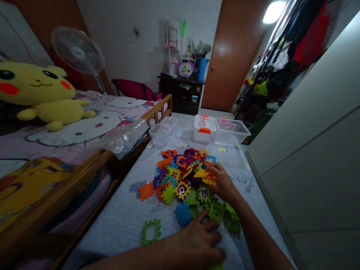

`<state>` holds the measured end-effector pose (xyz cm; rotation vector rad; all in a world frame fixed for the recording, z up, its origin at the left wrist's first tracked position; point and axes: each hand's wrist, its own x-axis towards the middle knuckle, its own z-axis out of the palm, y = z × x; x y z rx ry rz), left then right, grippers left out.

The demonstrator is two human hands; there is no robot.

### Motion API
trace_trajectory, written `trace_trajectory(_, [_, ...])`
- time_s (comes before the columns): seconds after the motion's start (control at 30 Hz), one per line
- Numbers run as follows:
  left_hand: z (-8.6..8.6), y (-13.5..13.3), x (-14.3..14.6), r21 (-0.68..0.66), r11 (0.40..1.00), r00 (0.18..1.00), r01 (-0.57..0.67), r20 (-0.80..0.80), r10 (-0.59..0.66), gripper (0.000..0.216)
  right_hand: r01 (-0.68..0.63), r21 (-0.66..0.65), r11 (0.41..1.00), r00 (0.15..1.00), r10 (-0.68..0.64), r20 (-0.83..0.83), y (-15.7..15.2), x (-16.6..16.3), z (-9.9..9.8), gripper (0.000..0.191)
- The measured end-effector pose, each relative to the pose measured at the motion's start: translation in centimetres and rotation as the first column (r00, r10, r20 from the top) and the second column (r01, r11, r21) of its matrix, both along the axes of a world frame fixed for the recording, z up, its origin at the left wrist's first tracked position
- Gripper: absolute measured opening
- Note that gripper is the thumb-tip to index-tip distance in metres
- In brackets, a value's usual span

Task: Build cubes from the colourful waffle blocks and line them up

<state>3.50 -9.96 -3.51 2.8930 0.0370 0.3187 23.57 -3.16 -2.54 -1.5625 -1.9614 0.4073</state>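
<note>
My right hand [222, 183] is closed on a yellow interlocking block [204, 175] at the right side of a mixed pile. An orange block shows against its fingers too. My left hand [201, 236] lies nearer to me, fingers apart, beside several green interlocking blocks [215, 210]; part of a green piece shows under its fingertips. A blue block [183, 214] sits just beyond this hand. An orange block [146, 191] rests at the pile's left edge. Apart from the pile lies a green frame-shaped block [151, 231]. In the pile, a yellow window block [182, 190] faces up.
Along the table's far end stand clear plastic bins [232, 131] and a lidded box with orange clips [204, 128]. A wooden bed rail [157, 108] borders the left side, with a plastic bag [126, 137] over it. A white cabinet [312, 150] stands close on the right.
</note>
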Motion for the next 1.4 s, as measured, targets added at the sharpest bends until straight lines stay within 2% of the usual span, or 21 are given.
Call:
trace_trajectory(0.17, [-0.3,0.4,0.0,-0.050,0.999,0.998,0.017,-0.061,-0.020,0.038,-0.036,0.031,0.999,0.997,0.039,-0.072,2.3,-1.6,2.2,0.046])
trace_trajectory(0.27, [-0.2,0.7,0.0,-0.095,0.995,0.996,-0.002,-0.091,-0.007,0.043,-0.068,0.045,0.997,0.993,0.072,-0.093,3.7,-3.0,2.8,0.037])
trace_trajectory(0.37, [0.0,0.9,0.0,-0.120,0.991,0.996,-0.050,-0.084,0.040,0.041,-0.058,0.024,0.998,0.996,0.059,-0.073,4.8,-3.8,2.7,0.027])
trace_trajectory(0.5, [-0.2,1.1,0.0,-0.125,0.985,0.992,-0.122,-0.061,0.115,0.031,0.098,0.010,0.995,0.995,-0.097,-0.024,6.1,-3.4,2.4,0.028])
trace_trajectory(0.57, [-0.1,1.3,0.1,-0.112,0.980,0.985,-0.167,-0.060,0.161,0.025,0.135,-0.002,0.991,0.991,-0.135,0.023,7.0,-3.0,2.4,0.029])
trace_trajectory(0.67, [0.4,1.7,0.0,-0.095,0.972,0.977,-0.215,-0.033,0.213,0.016,0.129,-0.044,0.991,0.988,-0.124,0.088,8.6,-2.8,2.4,0.029])
trace_trajectory(0.73, [1.1,2.1,-0.2,-0.107,0.960,0.965,-0.258,0.007,0.260,0.015,0.080,-0.080,0.994,0.991,-0.071,0.113,9.7,-3.3,2.1,0.031])
trace_trajectory(0.9, [1.8,3.3,-1.3,-0.230,0.872,0.875,-0.432,0.128,0.467,0.028,-0.104,-0.190,0.976,0.974,0.138,0.180,11.0,-4.8,1.1,0.056])
trace_trajectory(0.97, [1.5,4.0,-2.0,-0.255,0.824,0.824,-0.505,0.143,0.549,0.031,-0.132,-0.225,0.965,0.963,0.178,0.203,10.6,-5.0,0.9,0.055])
trace_trajectory(1.1, [0.9,5.4,-3.4,-0.233,0.735,0.721,-0.636,0.160,0.674,0.035,-0.084,-0.244,0.966,0.956,0.147,0.253,8.9,-4.2,0.9,0.049])
trace_trajectory(1.27, [0.2,7.3,-5.0,-0.151,0.641,0.607,-0.752,0.219,0.764,0.036,0.019,-0.218,0.976,0.923,0.067,0.378,5.8,-2.0,1.1,0.045])
trace_trajectory(1.4, [-0.4,9.5,-6.4,-0.186,0.574,0.526,-0.798,0.252,0.812,0.030,-0.037,-0.158,0.987,0.938,0.089,0.335,3.7,0.3,1.5,0.040])
